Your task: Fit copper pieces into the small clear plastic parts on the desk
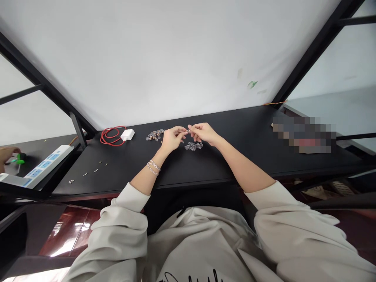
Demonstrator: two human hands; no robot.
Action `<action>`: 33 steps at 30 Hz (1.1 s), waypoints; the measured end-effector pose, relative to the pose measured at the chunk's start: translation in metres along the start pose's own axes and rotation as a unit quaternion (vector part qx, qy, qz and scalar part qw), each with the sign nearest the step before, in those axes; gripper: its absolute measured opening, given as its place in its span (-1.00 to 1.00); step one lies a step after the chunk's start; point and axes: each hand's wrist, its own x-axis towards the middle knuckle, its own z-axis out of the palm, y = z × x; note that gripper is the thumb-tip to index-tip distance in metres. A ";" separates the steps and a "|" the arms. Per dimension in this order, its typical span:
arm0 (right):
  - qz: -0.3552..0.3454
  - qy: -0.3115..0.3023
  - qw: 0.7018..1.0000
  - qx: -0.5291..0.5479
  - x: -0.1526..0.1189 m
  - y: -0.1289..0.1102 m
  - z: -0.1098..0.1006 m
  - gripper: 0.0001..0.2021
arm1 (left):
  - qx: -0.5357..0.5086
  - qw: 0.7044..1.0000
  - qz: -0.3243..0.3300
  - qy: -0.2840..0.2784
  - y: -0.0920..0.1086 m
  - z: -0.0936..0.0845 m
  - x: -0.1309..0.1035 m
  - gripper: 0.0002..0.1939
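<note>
My left hand (173,138) and my right hand (202,132) meet fingertip to fingertip over the black table (205,166). Thumbs and forefingers of both are pinched around one small shiny piece (188,131), mostly covered by the fingers and too small to name. Just below my right hand lies a little heap of clear, roundish pieces (193,146). Left of my left hand is a second pile of small clear and brownish-gold pieces (155,135), partly hidden by that hand.
A white charger (128,135) with a coiled red cable (105,137) sits at the back left. Small scraps (85,174) dot the table's left side. A power strip (44,166) and another person's hand (7,154) are farther left. A blurred-out item (304,135) lies at right.
</note>
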 end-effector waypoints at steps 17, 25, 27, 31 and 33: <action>-0.028 0.023 0.982 -0.183 0.004 0.009 -0.004 -0.75 | 0.407 0.911 -0.073 -0.006 -0.014 -0.107 0.017 -0.87; -0.022 0.008 0.979 -0.205 0.004 0.010 -0.005 -0.78 | 0.434 0.899 -0.062 -0.004 -0.018 -0.107 0.017 -0.86; -0.019 0.010 0.979 -0.202 0.004 0.009 -0.005 -0.79 | 0.433 0.899 -0.065 -0.002 -0.019 -0.106 0.017 -0.85; -0.018 0.016 0.977 -0.212 0.004 0.007 -0.008 -0.81 | 0.427 0.901 -0.074 0.005 -0.018 -0.105 0.017 -0.87; -0.018 0.009 0.976 -0.216 0.004 0.006 -0.012 -0.83 | 0.425 0.903 -0.070 0.009 -0.016 -0.104 0.017 -0.88</action>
